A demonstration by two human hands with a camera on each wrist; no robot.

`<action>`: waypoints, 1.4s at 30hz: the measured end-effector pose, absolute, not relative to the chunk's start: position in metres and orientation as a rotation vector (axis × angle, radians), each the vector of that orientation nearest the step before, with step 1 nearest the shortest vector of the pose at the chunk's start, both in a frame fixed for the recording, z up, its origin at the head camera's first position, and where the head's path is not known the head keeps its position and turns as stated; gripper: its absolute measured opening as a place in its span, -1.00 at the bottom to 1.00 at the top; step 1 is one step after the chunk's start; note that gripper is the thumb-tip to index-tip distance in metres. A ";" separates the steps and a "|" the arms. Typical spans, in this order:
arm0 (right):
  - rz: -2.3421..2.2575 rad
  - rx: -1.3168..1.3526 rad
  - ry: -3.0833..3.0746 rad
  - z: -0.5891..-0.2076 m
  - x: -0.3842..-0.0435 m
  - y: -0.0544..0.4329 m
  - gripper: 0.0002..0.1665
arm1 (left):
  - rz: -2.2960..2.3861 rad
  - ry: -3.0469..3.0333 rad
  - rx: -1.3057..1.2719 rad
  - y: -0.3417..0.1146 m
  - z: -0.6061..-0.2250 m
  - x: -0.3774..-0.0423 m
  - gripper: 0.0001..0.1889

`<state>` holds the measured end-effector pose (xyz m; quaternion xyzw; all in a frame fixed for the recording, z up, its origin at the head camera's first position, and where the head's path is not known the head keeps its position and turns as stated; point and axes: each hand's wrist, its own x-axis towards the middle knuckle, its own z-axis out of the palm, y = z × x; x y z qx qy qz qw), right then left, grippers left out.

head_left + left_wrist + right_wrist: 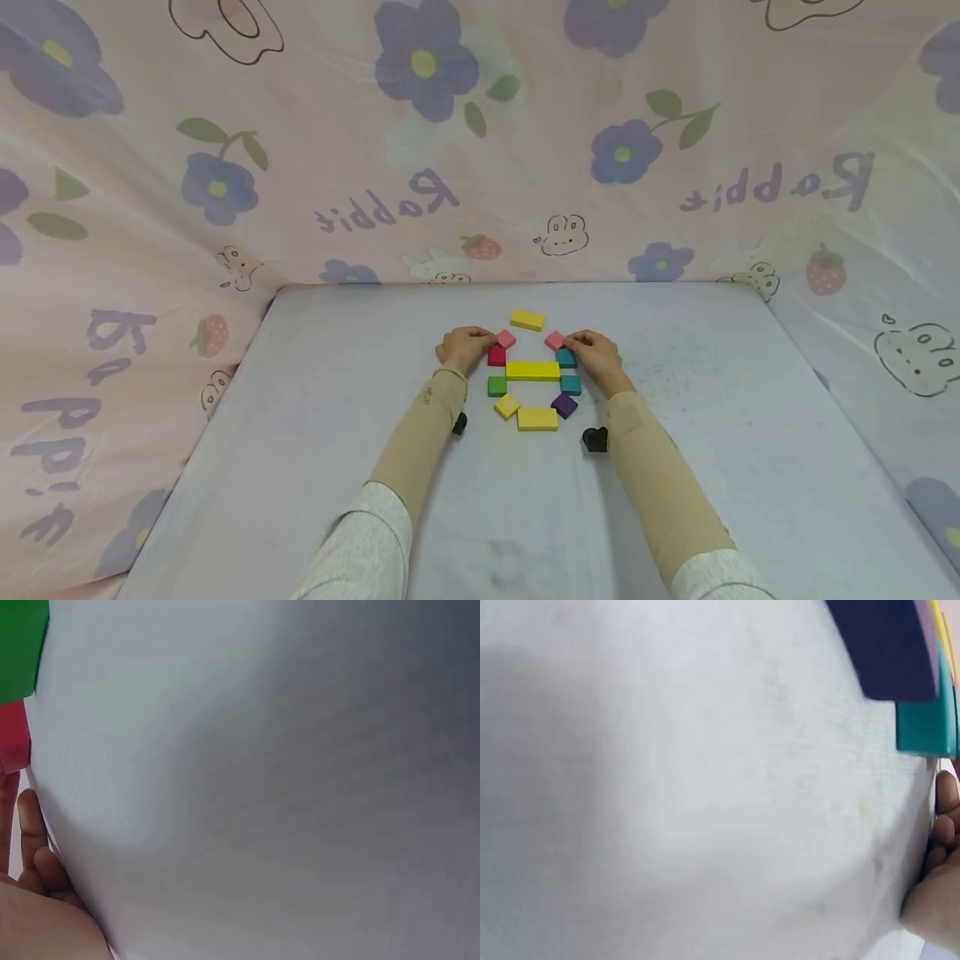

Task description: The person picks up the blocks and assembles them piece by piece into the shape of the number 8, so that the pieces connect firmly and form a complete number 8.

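Observation:
In the head view, colored wooden blocks lie in a ring on the table. At its upper left, my left hand (462, 347) pinches a pink block (506, 339), set at an angle just above a red block (497, 357). Mirroring it, my right hand (597, 357) pinches the other pink block (555, 340), above a teal block (566, 358). A long yellow block (532, 371) crosses the middle of the ring. The left wrist view catches curled fingers beside the red block (13, 739); in the right wrist view, fingers curl below a teal block (926, 731).
A yellow block (527, 320) lies tilted beyond the pink pair. Nearer me are a green block (497, 386), a second teal block (571, 385), a small yellow block (507, 407), a purple block (565, 405) and a yellow bar (537, 419). Patterned curtain (525, 150) surrounds the table.

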<state>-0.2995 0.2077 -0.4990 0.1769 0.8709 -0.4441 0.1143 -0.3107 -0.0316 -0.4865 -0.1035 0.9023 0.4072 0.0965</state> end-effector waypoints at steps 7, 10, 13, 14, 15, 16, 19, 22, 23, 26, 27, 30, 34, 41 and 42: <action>-1.287 0.500 2.583 -0.497 -0.296 0.208 -0.52 | 1.204 2.677 -0.302 -0.032 -0.487 -0.311 -0.73; -1.286 0.495 2.589 -0.496 -0.296 0.208 -0.52 | 1.209 2.677 -0.301 -0.031 -0.487 -0.311 -0.73; -1.282 0.493 2.594 -0.495 -0.296 0.208 -0.51 | 1.213 2.679 -0.301 -0.031 -0.487 -0.311 -0.73; -1.282 0.491 2.594 -0.495 -0.296 0.208 -0.51 | 1.214 2.681 -0.302 -0.031 -0.487 -0.311 -0.73; -1.279 0.490 2.595 -0.495 -0.296 0.208 -0.50 | 1.216 2.682 -0.302 -0.031 -0.487 -0.311 -0.73; -1.275 0.492 2.595 -0.496 -0.296 0.208 -0.50 | 1.217 2.682 -0.301 -0.031 -0.487 -0.311 -0.74; -1.265 0.506 2.593 -0.496 -0.296 0.207 -0.50 | 1.217 2.683 -0.299 -0.030 -0.487 -0.310 -0.74; -1.256 0.524 2.587 -0.496 -0.297 0.207 -0.51 | 1.210 2.686 -0.299 -0.030 -0.486 -0.310 -0.74; -1.254 0.529 2.585 -0.496 -0.297 0.207 -0.51 | 1.206 2.688 -0.299 -0.031 -0.486 -0.309 -0.74; -1.256 0.538 2.576 -0.497 -0.298 0.207 -0.51 | 1.200 2.688 -0.299 -0.031 -0.486 -0.309 -0.74; -1.261 0.540 2.574 -0.497 -0.298 0.207 -0.51 | 1.200 2.689 -0.297 -0.031 -0.486 -0.309 -0.73; -1.270 0.543 2.569 -0.498 -0.298 0.207 -0.51 | 1.205 2.689 -0.293 -0.031 -0.486 -0.309 -0.74; -1.275 0.533 2.569 -0.498 -0.299 0.207 -0.51 | 1.211 2.696 -0.293 -0.031 -0.487 -0.309 -0.74; -1.278 0.536 2.561 -0.496 -0.298 0.207 -0.49 | 1.225 2.692 -0.292 -0.031 -0.486 -0.308 -0.74; -1.290 0.542 2.552 -0.496 -0.298 0.207 -0.49 | 1.229 2.689 -0.294 -0.031 -0.486 -0.308 -0.74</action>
